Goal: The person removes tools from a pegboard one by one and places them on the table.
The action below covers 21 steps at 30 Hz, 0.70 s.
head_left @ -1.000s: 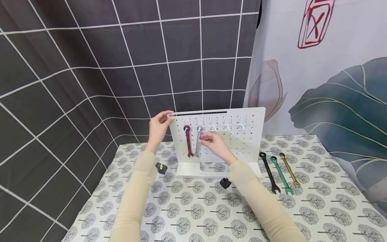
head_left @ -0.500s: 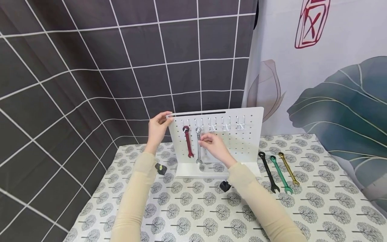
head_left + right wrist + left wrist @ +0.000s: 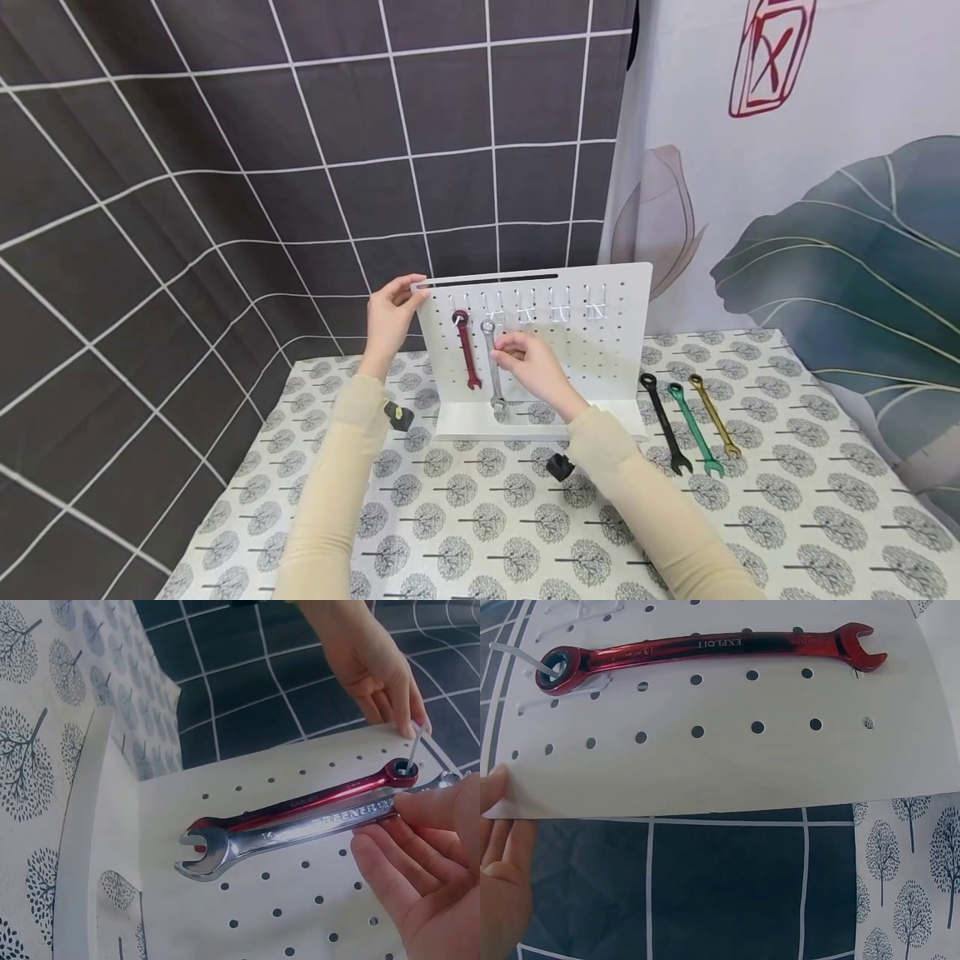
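My right hand (image 3: 532,363) pinches a silver combination wrench (image 3: 495,375) between thumb and fingers. It stands nearly upright before the white pegboard (image 3: 592,358), its ring end just below the second hook from the left. In the right wrist view the open end of the silver wrench (image 3: 285,836) stands out in front of the red one. A red combination wrench (image 3: 467,354) hangs by its ring end on the leftmost hook, as the left wrist view also shows. My left hand (image 3: 390,315) grips the pegboard's upper left corner, thumb in front.
Right of the silver wrench, several wire hooks (image 3: 560,310) line the board. On the tree-print tablecloth (image 3: 480,542) to the right lie a black wrench (image 3: 664,423), a green wrench (image 3: 696,428) and a gold wrench (image 3: 714,415). A dark gridded curtain (image 3: 337,108) hangs behind.
The silver wrench has come down a little; its ring end shifted slightly left and its lower end swung to the right. My left hand keeps hold of the board's corner.
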Available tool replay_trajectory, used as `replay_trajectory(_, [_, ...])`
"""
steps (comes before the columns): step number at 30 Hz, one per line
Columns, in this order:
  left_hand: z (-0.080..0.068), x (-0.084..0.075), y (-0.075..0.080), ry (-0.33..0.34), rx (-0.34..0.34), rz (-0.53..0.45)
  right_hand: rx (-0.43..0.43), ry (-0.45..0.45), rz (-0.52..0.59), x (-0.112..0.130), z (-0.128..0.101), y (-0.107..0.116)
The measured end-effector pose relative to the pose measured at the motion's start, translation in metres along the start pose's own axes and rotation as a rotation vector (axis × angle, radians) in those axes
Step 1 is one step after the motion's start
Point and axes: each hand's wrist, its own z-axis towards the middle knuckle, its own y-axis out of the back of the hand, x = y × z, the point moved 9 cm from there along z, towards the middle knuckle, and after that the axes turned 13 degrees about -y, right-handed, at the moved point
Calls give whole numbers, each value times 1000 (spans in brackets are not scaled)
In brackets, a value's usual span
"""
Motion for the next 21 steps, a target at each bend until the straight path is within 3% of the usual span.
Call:
replay_trajectory(8, [-6,-36,-1,8,21,15,0,28,1,10,-7,1])
replay_trajectory(21, [-7,-37,0,23,21,11,22,39,19,24,-22,10])
